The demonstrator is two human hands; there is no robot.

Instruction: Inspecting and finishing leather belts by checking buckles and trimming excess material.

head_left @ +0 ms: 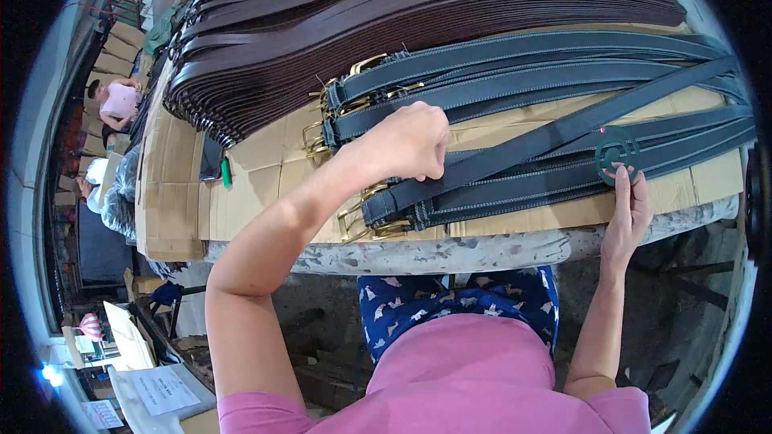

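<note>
My left hand (414, 143) is closed in a fist at the upper edge of a dark blue-black belt (527, 141). This belt slants across several others, up to the far right; the fingertips on it are partly hidden. Pinched at its lower edge by my right hand (630, 207) is a see-through green ring-shaped thing (618, 153), over the lower belts. Gold-coloured buckles (392, 230) show at the left ends of the belts. Another group of stitched dark belts (515, 80) lies just beyond my left hand.
A wide stack of dark brown straps (386, 20) fills the far side of the table. Flattened cardboard (273, 193) lies beneath the belts, along with a green marker (226, 173) at the left. A padded, paint-spotted edge (498, 253) runs along the front. Another person (121, 103) is far left.
</note>
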